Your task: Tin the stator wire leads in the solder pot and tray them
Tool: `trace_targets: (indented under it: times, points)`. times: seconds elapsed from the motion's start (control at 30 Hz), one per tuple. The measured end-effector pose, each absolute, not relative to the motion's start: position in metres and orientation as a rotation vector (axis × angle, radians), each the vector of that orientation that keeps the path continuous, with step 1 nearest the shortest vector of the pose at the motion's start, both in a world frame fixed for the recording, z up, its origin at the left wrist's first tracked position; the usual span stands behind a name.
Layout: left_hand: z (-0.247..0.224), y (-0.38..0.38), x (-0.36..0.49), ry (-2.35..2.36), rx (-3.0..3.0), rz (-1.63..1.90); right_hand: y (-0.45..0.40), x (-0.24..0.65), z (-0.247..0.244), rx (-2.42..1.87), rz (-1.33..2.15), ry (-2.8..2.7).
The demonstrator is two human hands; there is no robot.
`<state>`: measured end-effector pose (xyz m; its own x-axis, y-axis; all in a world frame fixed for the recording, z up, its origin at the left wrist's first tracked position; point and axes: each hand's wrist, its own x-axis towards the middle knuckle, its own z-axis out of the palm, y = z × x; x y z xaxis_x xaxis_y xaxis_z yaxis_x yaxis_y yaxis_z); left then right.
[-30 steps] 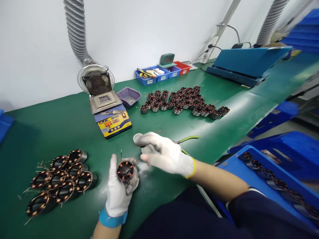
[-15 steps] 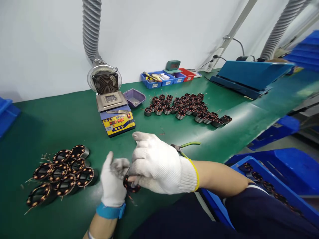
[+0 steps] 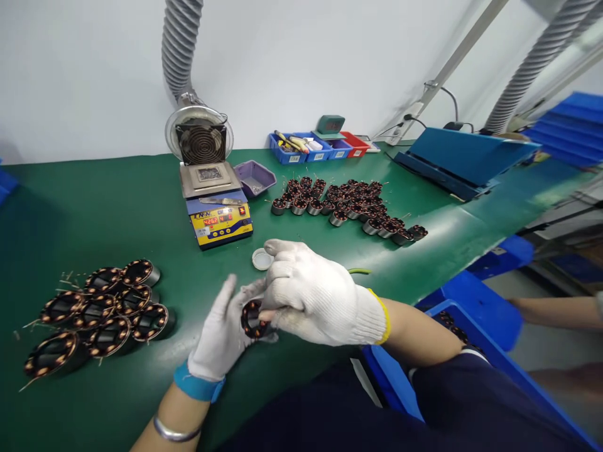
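A black ring-shaped coil part with copper windings (image 3: 254,319) is between my two gloved hands, low in the middle of the head view. My right hand (image 3: 306,295), palm down, has its fingers closed on the part's right side. Under and left of the part lies my left hand (image 3: 226,326), palm up, thumb spread away and its other fingers partly hidden behind the part. Just beyond my right hand, a small round white dish (image 3: 262,259) rests on the green table (image 3: 198,408). A green plier handle (image 3: 360,271) shows past my right wrist.
Several coil parts (image 3: 113,307) stand at the left, and more (image 3: 343,204) farther back. A yellow-blue heating unit (image 3: 221,223) is beside a purple tray (image 3: 254,177). Small bins (image 3: 292,149) line the wall. Blue crates (image 3: 475,304) and another person's arm (image 3: 556,312) are at the right.
My left hand has opened more and moved under the coil part, which has shifted slightly up and right. The white dish has come into sight. Another person's arm now shows at the right.
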<state>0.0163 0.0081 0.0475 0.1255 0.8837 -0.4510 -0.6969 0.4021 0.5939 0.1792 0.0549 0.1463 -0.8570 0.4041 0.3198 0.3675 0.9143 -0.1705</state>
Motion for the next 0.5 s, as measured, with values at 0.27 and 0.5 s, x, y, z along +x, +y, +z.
trace_targets:
  times: [0.27, 0.5]
  points:
    - [0.048, -0.007, 0.021, 0.770, 0.750, 0.988, 0.052, 0.223, 0.115, -0.783, 0.542, -2.177]
    - [0.051, -0.005, 0.023, 0.847, 0.774, 0.813, 0.037, 0.216, 0.075, -0.637, 0.650, -2.488]
